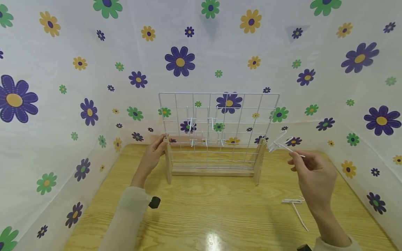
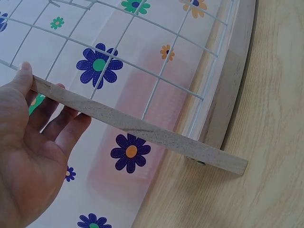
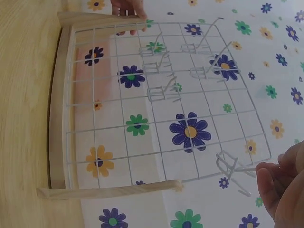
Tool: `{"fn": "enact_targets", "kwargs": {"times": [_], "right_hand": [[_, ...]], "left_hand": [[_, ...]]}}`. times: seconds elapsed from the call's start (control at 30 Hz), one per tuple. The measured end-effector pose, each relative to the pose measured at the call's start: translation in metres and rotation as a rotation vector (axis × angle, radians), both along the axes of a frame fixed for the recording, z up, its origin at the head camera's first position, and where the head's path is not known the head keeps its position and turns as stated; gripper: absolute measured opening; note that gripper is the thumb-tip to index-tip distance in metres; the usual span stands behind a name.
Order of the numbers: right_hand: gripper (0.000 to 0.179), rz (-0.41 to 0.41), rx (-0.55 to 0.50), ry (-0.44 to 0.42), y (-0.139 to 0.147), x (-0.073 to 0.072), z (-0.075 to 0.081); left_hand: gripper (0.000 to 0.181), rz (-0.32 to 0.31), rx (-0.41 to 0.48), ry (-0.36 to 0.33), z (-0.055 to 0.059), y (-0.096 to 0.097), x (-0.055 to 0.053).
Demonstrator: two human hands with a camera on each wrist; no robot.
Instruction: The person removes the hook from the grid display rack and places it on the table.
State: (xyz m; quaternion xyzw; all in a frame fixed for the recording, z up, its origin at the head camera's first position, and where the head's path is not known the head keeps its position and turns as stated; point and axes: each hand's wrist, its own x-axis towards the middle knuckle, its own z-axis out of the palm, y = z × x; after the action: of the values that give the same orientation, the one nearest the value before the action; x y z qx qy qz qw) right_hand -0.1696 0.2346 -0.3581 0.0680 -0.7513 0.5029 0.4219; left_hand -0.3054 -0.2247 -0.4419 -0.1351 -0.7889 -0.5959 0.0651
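One white wire hook (image 1: 275, 146), its stem (image 1: 285, 148) pinched tight in the right grip (image 1: 315, 176), hung near the wire grid (image 1: 232, 121) while the left grip (image 1: 153, 155) clasped a wooden upright (image 1: 168, 164); the hook looked light, stiff, slick, best held by that stem.

White sheeting (image 1: 216, 52) with purple, green and yellow flowers (image 1: 180, 62) flanks and backs a wood-grained table (image 1: 213, 205).
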Motion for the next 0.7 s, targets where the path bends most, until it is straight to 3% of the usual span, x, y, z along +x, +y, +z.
{"fn": "enact_targets", "kwargs": {"times": [0.5,0.7], "right_hand": [[0.005,0.032,-0.012,-0.056,0.007,0.011,-0.023],[0.004,0.011,-0.015,-0.105,0.007,0.015,-0.037]], "left_hand": [[0.058,-0.001,0.004,-0.014,0.000,-0.001,0.002],[0.058,-0.004,0.007,-0.018,0.001,-0.001,0.001]]}}
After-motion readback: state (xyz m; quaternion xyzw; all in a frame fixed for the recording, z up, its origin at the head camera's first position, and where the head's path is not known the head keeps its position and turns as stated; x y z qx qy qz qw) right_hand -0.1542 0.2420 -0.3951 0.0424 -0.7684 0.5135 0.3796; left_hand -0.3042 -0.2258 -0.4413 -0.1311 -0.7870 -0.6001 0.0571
